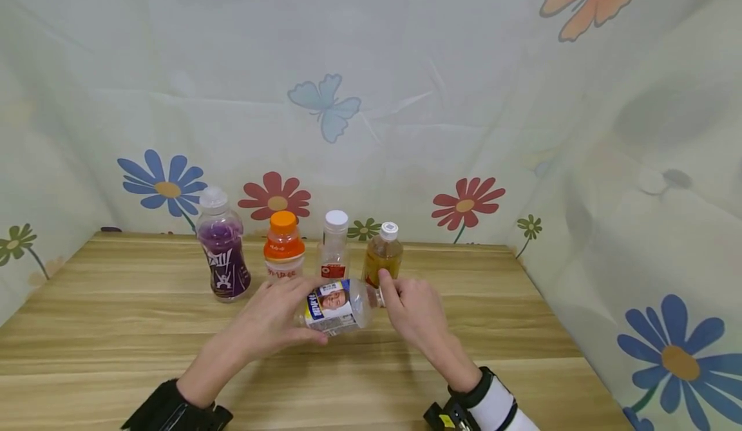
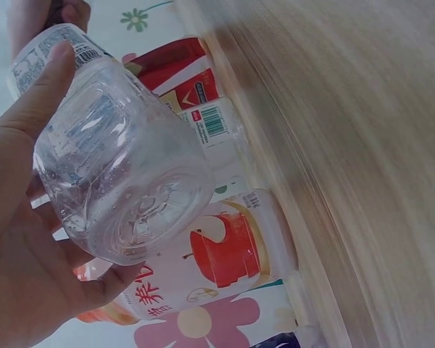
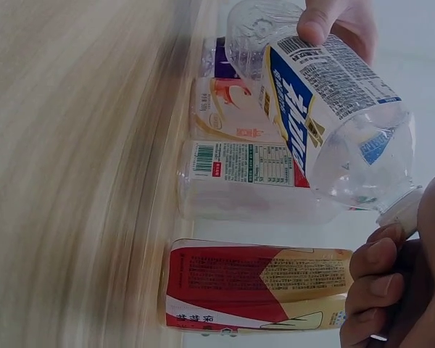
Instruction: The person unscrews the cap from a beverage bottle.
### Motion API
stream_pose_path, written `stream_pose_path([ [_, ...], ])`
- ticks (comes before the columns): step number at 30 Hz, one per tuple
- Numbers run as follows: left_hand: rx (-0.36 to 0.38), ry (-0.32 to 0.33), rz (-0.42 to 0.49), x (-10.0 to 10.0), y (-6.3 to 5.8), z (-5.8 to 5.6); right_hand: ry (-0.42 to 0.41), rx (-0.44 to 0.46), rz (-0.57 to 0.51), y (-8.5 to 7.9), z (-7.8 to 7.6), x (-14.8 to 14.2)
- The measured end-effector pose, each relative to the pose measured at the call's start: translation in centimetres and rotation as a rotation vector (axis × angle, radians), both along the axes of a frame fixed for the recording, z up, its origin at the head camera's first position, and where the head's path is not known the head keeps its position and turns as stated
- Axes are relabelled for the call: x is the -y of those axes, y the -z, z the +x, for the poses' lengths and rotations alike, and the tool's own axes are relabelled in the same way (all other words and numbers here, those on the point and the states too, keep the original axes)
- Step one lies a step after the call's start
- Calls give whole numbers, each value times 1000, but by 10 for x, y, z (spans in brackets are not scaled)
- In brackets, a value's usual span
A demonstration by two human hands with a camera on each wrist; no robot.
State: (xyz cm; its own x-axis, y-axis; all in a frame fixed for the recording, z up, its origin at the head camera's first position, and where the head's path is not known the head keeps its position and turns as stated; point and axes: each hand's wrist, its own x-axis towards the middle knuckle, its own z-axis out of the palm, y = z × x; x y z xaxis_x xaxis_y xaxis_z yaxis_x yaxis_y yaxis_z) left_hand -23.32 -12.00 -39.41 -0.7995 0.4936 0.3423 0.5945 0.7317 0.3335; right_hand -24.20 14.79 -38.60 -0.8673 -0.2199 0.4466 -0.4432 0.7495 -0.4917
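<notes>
The left hand [image 1: 278,312] grips a labelled bottle [image 1: 335,307] round its body; the right hand [image 1: 414,312] pinches its neck end [image 3: 399,209], both holding it sideways above the table [image 1: 493,318]. Behind stand a purple bottle [image 1: 225,250], orange-capped bottle [image 1: 284,252], clear bottle [image 1: 334,252] and amber bottle [image 1: 384,254].

Clear labelled bottle [image 1: 336,306], tilted midair

The held bottle [image 3: 330,105] shows "补", the apple-pictured bottle [image 2: 228,254] "营养".

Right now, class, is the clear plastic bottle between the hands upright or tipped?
Tipped: the clear plastic bottle is held nearly sideways, its body in the left hand, its neck at the right hand.
</notes>
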Motion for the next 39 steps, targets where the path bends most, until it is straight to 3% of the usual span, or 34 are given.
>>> stream_pose_path([
  [11, -9, 15, -8, 2, -3, -3, -76, 19, -89, 2, -3, 2],
  [18, -17, 58, 20, 5, -4, -5, -105, 9, -126, 4, -6, 2],
  [26, 56, 82, 44, 7, -5, -4, -115, -16, -140, 8, -7, 3],
  [39, 105, 86, 72, 8, -6, -5, -149, -96, -169, 13, -9, 2],
])
